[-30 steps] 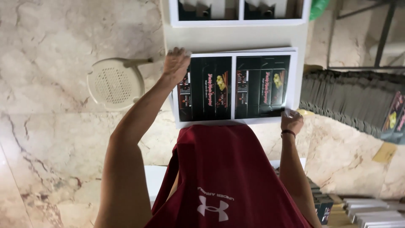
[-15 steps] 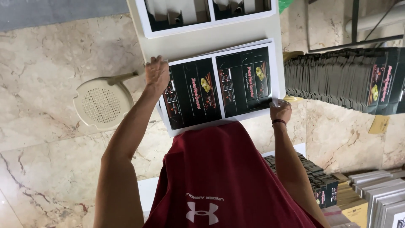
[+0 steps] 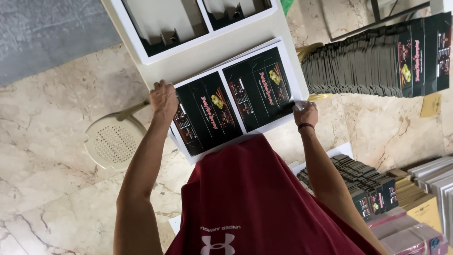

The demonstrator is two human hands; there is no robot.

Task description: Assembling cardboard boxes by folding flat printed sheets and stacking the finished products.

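Lying at frame centre on a white table [image 3: 198,56], a printed sheet [image 3: 236,101] is gripped at both side edges: left hand [image 3: 163,97] closed on one edge, right hand [image 3: 306,114] pinching the other. Folded dark cartons [image 3: 373,59] are stacked upper right.

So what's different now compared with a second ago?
Little. The view has swung, so the printed sheet looks tilted. The left hand still grips its left edge, the right hand its right corner. Sheet, white table, stool and box stacks stay put.
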